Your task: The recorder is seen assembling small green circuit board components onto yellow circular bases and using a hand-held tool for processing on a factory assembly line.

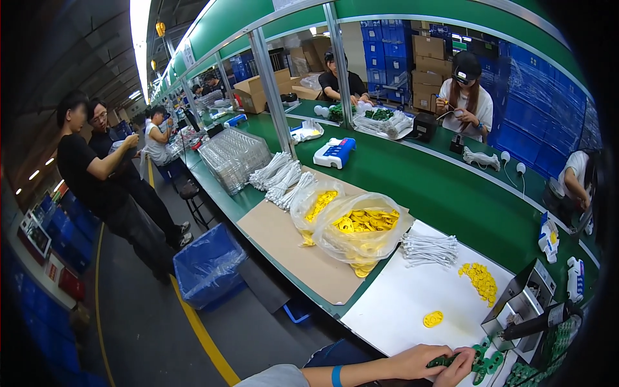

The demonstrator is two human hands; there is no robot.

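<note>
Low in the view, at the right, my left hand point(414, 361) comes in from the lower left with a blue band on its wrist. Its fingers are closed round a dark green plastic piece point(440, 362). My right hand point(455, 369) meets it there, fingers bent against the same piece. Several loose green plastic parts point(487, 362) lie just right of the hands, beside a metal fixture point(523, 297) with a black cylindrical tool point(538, 324). On the white sheet point(393, 316) ahead are a yellow oval piece point(433, 318) and a heap of small yellow pieces point(479, 284).
Bundled white cables point(429, 250) lie beyond the sheet. Plastic bags of yellow parts point(361, 226) rest on brown cardboard point(277, 226). A blue-and-white device point(334, 153) stands on the green bench. A lined blue bin point(209, 264) is on the floor; co-workers sit across and stand left.
</note>
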